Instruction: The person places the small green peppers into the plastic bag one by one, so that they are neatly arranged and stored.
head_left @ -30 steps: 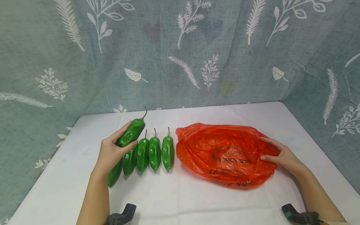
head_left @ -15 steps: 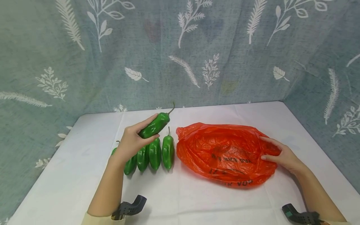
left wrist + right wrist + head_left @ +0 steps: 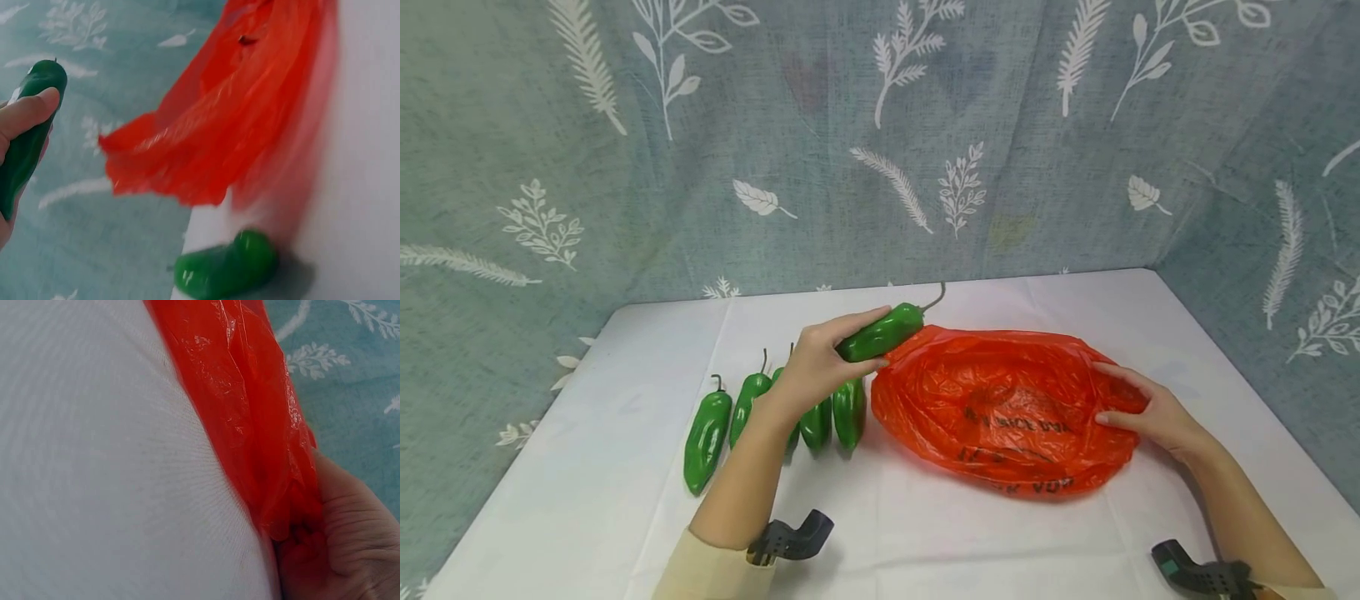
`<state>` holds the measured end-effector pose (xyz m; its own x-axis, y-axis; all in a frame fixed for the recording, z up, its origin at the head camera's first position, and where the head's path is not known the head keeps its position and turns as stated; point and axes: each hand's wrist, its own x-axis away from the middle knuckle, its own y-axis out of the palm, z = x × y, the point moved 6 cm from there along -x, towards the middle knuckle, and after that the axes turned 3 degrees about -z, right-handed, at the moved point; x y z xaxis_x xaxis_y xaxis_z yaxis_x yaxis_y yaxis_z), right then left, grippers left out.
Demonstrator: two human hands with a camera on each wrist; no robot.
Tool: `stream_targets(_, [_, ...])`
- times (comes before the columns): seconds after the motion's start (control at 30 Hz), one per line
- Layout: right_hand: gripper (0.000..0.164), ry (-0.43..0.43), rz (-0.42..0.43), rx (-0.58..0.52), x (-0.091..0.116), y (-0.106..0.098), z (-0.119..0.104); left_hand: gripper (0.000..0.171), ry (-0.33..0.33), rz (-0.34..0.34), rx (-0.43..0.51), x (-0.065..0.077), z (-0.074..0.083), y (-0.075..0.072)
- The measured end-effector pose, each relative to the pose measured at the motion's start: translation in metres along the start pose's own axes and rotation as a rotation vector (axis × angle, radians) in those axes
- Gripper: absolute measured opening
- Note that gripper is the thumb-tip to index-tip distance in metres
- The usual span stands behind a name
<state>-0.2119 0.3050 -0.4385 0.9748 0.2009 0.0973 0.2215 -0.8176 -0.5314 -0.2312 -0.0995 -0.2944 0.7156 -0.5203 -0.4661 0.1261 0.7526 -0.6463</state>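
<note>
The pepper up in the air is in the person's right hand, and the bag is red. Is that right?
Not quite: the green pepper is in the person's left hand, as the head view shows. The bag is red, just as you said.

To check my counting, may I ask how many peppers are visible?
6: one pepper in the left hand; five on the table, left of the bag: the leftmost uncovered, the second, third, fourth and fifth partly behind that hand or arm. The bag could hide more.
</note>
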Motion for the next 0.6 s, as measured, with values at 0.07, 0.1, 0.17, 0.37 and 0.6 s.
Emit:
stream_targets(0.07, [0.077,0.002,-0.001,-0.001,0.000,0.000,0.000,0.062,0.041,-0.021,-0.012,-0.008,0.005,0.009])
stream_targets(0.1, [0.077,0.003,-0.002,-0.002,0.000,0.000,-0.001,0.062,0.060,-0.033,-0.022,-0.012,0.007,0.014])
stream_targets(0.17, [0.077,0.001,-0.002,-0.004,-0.001,0.000,-0.001,0.061,0.101,-0.062,-0.034,-0.019,0.010,0.026])
stream_targets(0.37, [0.076,-0.010,0.003,-0.002,0.000,0.001,0.000,0.058,0.149,-0.156,-0.075,-0.035,0.018,0.059])
stream_targets(0.6, [0.075,-0.023,0.002,-0.013,0.000,0.002,0.000,0.051,0.142,-0.179,-0.158,-0.054,0.025,0.093])
